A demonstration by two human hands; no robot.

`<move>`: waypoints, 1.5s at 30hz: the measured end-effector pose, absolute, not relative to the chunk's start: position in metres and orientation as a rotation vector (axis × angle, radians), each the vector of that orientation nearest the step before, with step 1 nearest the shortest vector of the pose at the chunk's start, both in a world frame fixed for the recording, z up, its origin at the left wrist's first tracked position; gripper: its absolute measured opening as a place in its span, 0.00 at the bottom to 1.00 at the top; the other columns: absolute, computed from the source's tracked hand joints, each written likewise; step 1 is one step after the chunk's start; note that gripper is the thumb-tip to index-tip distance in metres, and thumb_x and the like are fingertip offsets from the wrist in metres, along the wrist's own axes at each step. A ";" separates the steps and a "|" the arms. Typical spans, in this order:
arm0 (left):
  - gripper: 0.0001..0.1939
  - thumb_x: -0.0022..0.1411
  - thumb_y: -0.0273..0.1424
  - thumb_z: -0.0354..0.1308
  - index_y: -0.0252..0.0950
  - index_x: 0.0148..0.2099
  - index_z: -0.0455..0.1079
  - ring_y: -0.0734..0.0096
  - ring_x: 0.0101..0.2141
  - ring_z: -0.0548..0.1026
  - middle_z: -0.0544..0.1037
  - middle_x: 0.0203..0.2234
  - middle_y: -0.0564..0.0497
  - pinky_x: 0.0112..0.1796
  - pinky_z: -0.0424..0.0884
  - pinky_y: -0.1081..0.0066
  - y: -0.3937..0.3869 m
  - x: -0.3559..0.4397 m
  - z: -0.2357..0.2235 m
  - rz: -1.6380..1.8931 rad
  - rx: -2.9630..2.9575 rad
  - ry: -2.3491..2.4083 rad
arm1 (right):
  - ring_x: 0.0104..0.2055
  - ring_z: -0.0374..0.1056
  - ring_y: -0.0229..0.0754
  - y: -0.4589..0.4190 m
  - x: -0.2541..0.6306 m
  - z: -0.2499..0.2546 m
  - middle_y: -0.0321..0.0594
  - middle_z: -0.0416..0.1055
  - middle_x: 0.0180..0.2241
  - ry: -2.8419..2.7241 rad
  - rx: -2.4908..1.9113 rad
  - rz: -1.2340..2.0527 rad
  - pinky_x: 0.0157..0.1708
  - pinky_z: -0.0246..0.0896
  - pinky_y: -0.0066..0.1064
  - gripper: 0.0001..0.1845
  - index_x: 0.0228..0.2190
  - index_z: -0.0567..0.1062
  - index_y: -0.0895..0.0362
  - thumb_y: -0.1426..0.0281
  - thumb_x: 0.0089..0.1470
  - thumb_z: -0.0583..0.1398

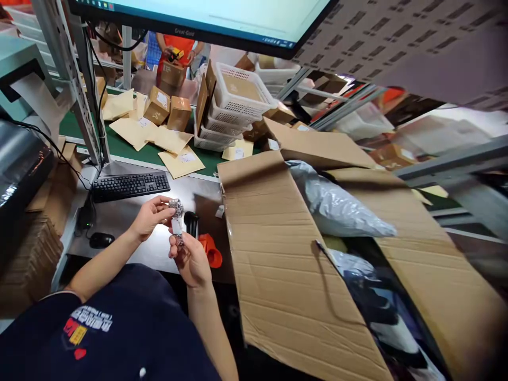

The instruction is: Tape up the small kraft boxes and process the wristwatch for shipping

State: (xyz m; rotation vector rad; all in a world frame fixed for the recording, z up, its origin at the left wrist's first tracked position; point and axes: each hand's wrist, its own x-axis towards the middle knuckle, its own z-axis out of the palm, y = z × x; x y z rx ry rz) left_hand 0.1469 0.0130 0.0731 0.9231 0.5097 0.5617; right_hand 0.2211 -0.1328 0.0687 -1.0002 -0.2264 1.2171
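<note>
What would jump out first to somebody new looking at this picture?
Probably the large open cardboard box on the right, with a shiny gray plastic bag at its opening. Left of it, the left hand and right hand hold a small item over the metal bench. A bright orange object beside the right hand also stands out.

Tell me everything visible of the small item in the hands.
The small item looks like clear, shiny plastic packaging with a white patch mid-length; finer details are too small to read. It is held above the desk, the left hand gripping its far end, the right hand its near end.
</note>
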 end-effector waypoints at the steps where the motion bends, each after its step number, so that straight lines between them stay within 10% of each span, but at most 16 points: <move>1: 0.27 0.45 0.42 0.77 0.34 0.42 0.72 0.77 0.23 0.73 0.78 0.26 0.54 0.24 0.73 0.76 0.013 0.148 0.073 0.573 0.942 0.508 | 0.22 0.68 0.32 -0.133 0.222 0.066 0.38 0.76 0.28 -0.240 -1.013 1.209 0.23 0.69 0.23 0.22 0.38 0.84 0.58 0.54 0.48 0.72; 11: 0.25 0.45 0.40 0.76 0.36 0.39 0.69 0.72 0.28 0.76 0.78 0.27 0.54 0.29 0.78 0.72 0.008 0.163 0.076 0.761 1.100 0.559 | 0.44 0.74 0.45 -0.124 0.246 0.066 0.44 0.78 0.40 -0.900 -1.611 -0.043 0.47 0.72 0.41 0.08 0.41 0.83 0.52 0.66 0.58 0.66; 30: 0.23 0.50 0.41 0.72 0.38 0.36 0.61 0.74 0.28 0.77 0.79 0.32 0.53 0.31 0.74 0.72 0.013 0.171 0.068 0.740 1.037 0.663 | 0.42 0.76 0.48 -0.107 0.246 0.044 0.43 0.81 0.39 -1.081 -1.633 -0.134 0.45 0.72 0.44 0.03 0.36 0.77 0.50 0.69 0.61 0.61; 37: 0.35 0.33 0.34 0.81 0.36 0.44 0.70 0.72 0.31 0.78 0.79 0.31 0.54 0.35 0.77 0.71 0.027 0.171 0.040 0.406 0.725 0.633 | 0.32 0.70 0.40 -0.093 0.265 0.031 0.37 0.73 0.31 -0.597 -1.577 0.362 0.35 0.68 0.33 0.12 0.34 0.73 0.55 0.59 0.59 0.63; 45: 0.27 0.45 0.46 0.76 0.35 0.40 0.73 0.69 0.34 0.78 0.81 0.33 0.49 0.37 0.77 0.68 0.015 0.172 0.008 0.483 0.821 0.708 | 0.34 0.70 0.41 -0.094 0.260 0.007 0.37 0.75 0.31 -0.614 -1.706 0.300 0.38 0.67 0.35 0.13 0.34 0.74 0.55 0.57 0.59 0.62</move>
